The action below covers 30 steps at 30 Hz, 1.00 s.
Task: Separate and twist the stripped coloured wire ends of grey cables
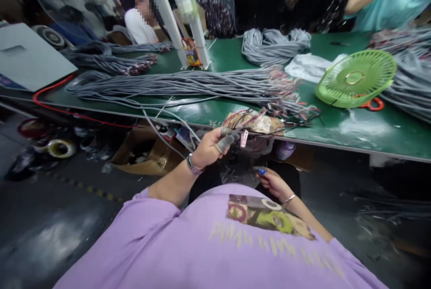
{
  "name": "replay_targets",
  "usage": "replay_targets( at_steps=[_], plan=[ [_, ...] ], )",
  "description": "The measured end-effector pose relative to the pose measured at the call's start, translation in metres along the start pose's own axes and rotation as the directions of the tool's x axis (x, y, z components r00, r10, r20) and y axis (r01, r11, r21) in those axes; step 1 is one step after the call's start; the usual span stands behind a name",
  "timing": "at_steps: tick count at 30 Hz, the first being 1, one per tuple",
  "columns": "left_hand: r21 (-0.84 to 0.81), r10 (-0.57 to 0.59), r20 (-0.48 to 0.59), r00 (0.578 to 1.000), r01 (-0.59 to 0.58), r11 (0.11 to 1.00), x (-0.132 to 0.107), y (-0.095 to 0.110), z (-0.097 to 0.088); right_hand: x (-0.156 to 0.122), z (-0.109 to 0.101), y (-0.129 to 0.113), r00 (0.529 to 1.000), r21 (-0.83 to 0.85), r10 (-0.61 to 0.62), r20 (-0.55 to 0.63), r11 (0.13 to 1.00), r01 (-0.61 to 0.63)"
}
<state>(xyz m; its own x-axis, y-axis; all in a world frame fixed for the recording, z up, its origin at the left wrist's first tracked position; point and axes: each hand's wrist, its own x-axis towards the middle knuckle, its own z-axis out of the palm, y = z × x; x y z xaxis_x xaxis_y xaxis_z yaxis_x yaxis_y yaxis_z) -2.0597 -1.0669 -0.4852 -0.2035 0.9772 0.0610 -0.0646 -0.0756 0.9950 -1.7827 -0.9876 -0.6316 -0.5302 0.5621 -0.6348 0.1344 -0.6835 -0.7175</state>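
Grey covers wrap the thumb and a finger of my left hand point(210, 147), which is closed in front of the bench edge. It pinches a grey cable point(185, 125) near its end, where thin wires and a small white-and-pink tag point(244, 138) show. Lower and to the right, my right hand point(274, 184) is closed on a small blue tool point(261, 171) whose exact kind is too small to make out. Just beyond my left hand, a taped cardboard piece point(259, 123) lies at the bench edge with loose wires over it.
A long bundle of grey cables point(188, 83) stretches across the green bench point(387, 134). Further right are a green fan point(357, 78) and orange-handled scissors point(375, 103). White posts point(164, 15) rise from the bench. Below stands an open cardboard box point(151, 150). Two people are across the bench.
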Motion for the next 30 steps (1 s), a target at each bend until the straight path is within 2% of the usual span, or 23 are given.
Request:
replay_targets(
  at_steps=[2,4,8,11,15,19,21,24,28,30],
  plan=[
    [-0.086,-0.180,-0.006,0.984,0.179,0.980,-0.034,-0.020,0.002,-0.005,0.003,-0.001,1.000,-0.053,-0.006,-0.003,0.999,0.005],
    [-0.197,-0.331,-0.032,0.943,0.318,0.927,-0.058,-0.040,0.002,-0.014,0.011,-0.005,0.999,-0.127,0.008,0.042,0.992,-0.003],
    [-0.399,-0.479,-0.024,0.877,0.431,0.809,-0.085,-0.064,-0.002,-0.034,0.044,-0.029,0.979,-0.284,-0.028,0.202,0.955,0.085],
    [-0.498,-0.502,-0.011,0.865,0.431,0.753,-0.093,-0.068,-0.005,-0.037,0.078,-0.050,0.944,-0.345,-0.040,0.326,0.925,0.158],
    [-0.549,-0.485,0.008,0.875,0.409,0.729,-0.096,-0.068,-0.008,-0.026,0.117,-0.063,0.950,-0.291,-0.132,0.282,0.932,0.216],
    [-0.554,-0.444,0.045,0.895,0.392,0.735,-0.094,-0.070,-0.008,-0.016,0.143,-0.063,0.962,-0.219,-0.078,0.263,0.966,0.138],
    [-0.562,-0.435,0.069,0.898,0.395,0.727,-0.093,-0.072,-0.007,-0.015,0.150,-0.062,0.958,-0.169,-0.067,0.279,0.979,0.118],
    [-0.551,-0.437,0.118,0.892,0.425,0.718,-0.093,-0.075,-0.006,-0.014,0.155,-0.061,0.954,-0.087,-0.138,0.266,0.982,0.166],
    [-0.456,-0.458,0.180,0.870,0.487,0.745,-0.090,-0.074,-0.006,-0.015,0.150,-0.061,0.956,-0.030,-0.168,0.242,0.983,0.180],
    [-0.379,-0.445,0.173,0.879,0.476,0.793,-0.084,-0.070,-0.006,-0.017,0.144,-0.061,0.956,-0.012,-0.166,0.240,0.985,0.174]
  ],
)
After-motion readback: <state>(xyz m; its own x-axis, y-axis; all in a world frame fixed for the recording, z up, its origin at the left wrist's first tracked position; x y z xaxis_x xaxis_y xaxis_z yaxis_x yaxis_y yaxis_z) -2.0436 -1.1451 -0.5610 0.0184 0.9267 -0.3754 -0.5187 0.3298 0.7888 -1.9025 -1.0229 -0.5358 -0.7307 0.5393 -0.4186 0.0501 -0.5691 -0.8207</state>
